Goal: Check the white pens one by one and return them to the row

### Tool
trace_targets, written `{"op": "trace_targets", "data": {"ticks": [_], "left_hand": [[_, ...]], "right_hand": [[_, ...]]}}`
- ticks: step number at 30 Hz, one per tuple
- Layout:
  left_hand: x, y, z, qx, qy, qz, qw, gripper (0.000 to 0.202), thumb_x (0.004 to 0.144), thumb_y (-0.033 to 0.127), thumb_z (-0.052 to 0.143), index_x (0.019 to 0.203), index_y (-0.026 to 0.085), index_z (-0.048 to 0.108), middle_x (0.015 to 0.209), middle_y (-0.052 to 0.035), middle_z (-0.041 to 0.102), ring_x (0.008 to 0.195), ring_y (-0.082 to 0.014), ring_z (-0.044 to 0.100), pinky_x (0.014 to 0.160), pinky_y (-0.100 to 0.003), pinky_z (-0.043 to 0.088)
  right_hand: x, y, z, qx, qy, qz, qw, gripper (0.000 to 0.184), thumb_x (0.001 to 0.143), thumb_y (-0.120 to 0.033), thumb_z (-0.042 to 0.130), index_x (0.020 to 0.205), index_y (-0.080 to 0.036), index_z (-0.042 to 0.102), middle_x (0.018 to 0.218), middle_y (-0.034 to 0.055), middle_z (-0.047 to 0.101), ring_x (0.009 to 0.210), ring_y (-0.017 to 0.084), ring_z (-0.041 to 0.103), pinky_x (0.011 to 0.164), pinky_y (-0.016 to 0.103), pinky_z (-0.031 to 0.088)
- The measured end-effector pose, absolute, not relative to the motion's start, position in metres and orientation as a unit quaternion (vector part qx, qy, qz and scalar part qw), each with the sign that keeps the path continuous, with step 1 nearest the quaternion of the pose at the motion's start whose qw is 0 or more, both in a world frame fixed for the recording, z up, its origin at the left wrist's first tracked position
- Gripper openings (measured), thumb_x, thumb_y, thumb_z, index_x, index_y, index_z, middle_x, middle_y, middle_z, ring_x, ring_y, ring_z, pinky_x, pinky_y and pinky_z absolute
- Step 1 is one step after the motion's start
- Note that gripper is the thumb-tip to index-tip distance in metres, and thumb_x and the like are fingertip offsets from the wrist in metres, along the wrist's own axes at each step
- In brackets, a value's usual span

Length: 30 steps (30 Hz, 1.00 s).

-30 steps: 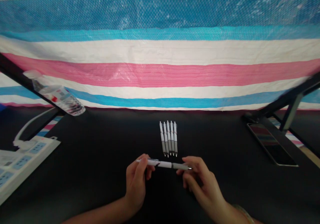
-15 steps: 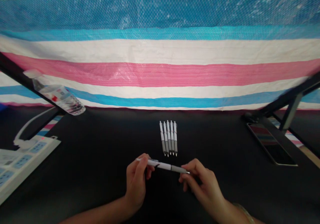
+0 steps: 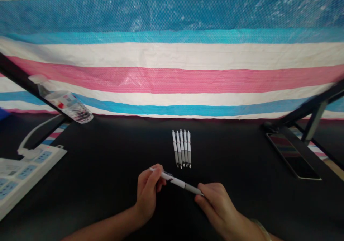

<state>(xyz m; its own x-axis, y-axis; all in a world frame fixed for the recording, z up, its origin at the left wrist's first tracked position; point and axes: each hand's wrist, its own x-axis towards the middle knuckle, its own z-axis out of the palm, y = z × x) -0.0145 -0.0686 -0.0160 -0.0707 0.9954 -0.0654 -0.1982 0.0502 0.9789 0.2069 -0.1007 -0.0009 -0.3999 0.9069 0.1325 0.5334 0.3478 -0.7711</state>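
Observation:
A white click pen with a grey grip slants between my two hands above the black table. My left hand is closed around its button end, thumb along the barrel near the clip. At the other end, my right hand pinches the tip between thumb and fingers, so the point is mostly hidden. Beyond the hands, several matching pens lie side by side in a row on the table, tips toward me.
On the left are a white power strip with a plugged-in cable and a clear plastic bottle near a black bar. A phone lies at the right by a black stand. A striped sheet hangs behind the table.
My right hand has moved down slightly and closed more firmly over the pen's tip end. The pen now tilts more steeply down to the right. My left hand has barely moved.

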Motion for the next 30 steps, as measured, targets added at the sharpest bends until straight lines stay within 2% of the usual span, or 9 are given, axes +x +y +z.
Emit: {"op": "trace_targets", "data": {"ticks": [5,9,12,15,17,23,27,30], "left_hand": [[-0.021,-0.063,-0.02,0.474,0.435,0.549,0.533,0.046,0.097,0.041,0.053,0.058,0.019,0.061,0.054,0.0009,0.047,0.051,-0.0125,0.041,0.048,-0.026,0.031],[-0.017,-0.058,-0.011,0.501,0.427,0.531,0.534,0.047,0.099,0.043,0.051,0.061,0.017,0.059,0.058,0.001,0.047,0.053,-0.0121,0.042,0.051,-0.026,0.034],[-0.011,-0.055,0.0,0.499,0.424,0.527,0.542,0.039,0.097,0.045,0.055,0.071,0.017,0.062,0.065,0.0012,0.052,0.057,-0.0113,0.046,0.056,-0.024,0.04],[-0.004,-0.054,0.009,0.494,0.403,0.519,0.569,0.024,0.089,0.04,0.07,0.085,0.017,0.065,0.076,-0.0002,0.06,0.066,-0.0124,0.055,0.063,-0.024,0.047],[-0.001,-0.054,0.01,0.484,0.382,0.522,0.59,0.022,0.084,0.036,0.077,0.089,0.017,0.066,0.084,-0.0024,0.064,0.075,-0.0152,0.061,0.07,-0.026,0.051],[0.0,-0.051,0.003,0.417,0.396,0.503,0.645,0.019,0.086,0.032,0.075,0.096,0.018,0.066,0.087,-0.0034,0.069,0.083,-0.0196,0.069,0.081,-0.033,0.055],[-0.002,-0.046,0.003,0.409,0.436,0.483,0.64,0.03,0.085,0.033,0.075,0.109,0.018,0.068,0.091,-0.0039,0.069,0.082,-0.0196,0.069,0.079,-0.034,0.056],[-0.003,-0.041,0.006,0.428,0.448,0.47,0.629,0.054,0.084,0.03,0.074,0.135,0.022,0.055,0.087,-0.0002,0.067,0.075,-0.0167,0.067,0.073,-0.031,0.057]], "right_hand": [[0.21,-0.106,0.003,-0.491,-0.728,0.413,0.242,0.058,0.103,-0.061,0.033,0.069,-0.02,0.058,0.068,0.0018,0.055,0.066,0.015,0.053,0.061,0.024,0.044],[0.208,-0.102,0.008,-0.486,-0.719,0.449,0.213,0.062,0.103,-0.062,0.03,0.065,-0.02,0.053,0.065,-0.0001,0.052,0.063,0.014,0.049,0.06,0.024,0.04],[0.203,-0.098,0.009,-0.476,-0.731,0.437,0.22,0.057,0.104,-0.058,0.03,0.066,-0.02,0.051,0.064,-0.0013,0.05,0.058,0.012,0.045,0.058,0.025,0.035],[0.2,-0.095,0.006,-0.475,-0.726,0.441,0.23,0.052,0.105,-0.053,0.032,0.069,-0.02,0.05,0.064,-0.0016,0.051,0.057,0.012,0.045,0.056,0.026,0.032],[0.199,-0.093,0.001,-0.477,-0.722,0.447,0.229,0.049,0.105,-0.049,0.033,0.069,-0.02,0.049,0.064,-0.0022,0.05,0.056,0.011,0.044,0.055,0.025,0.03],[0.196,-0.091,-0.003,-0.48,-0.753,0.407,0.191,0.036,0.102,-0.039,0.045,0.071,-0.02,0.048,0.064,-0.0031,0.051,0.055,0.01,0.043,0.055,0.025,0.027],[0.195,-0.09,0.005,-0.487,-0.74,0.427,0.184,0.026,0.1,-0.035,0.048,0.08,-0.02,0.054,0.064,-0.0037,0.055,0.055,0.011,0.049,0.055,0.024,0.029],[0.196,-0.09,0.007,-0.485,-0.737,0.433,0.183,0.023,0.101,-0.034,0.046,0.086,-0.02,0.058,0.065,-0.0041,0.056,0.055,0.011,0.05,0.055,0.024,0.031]]}}
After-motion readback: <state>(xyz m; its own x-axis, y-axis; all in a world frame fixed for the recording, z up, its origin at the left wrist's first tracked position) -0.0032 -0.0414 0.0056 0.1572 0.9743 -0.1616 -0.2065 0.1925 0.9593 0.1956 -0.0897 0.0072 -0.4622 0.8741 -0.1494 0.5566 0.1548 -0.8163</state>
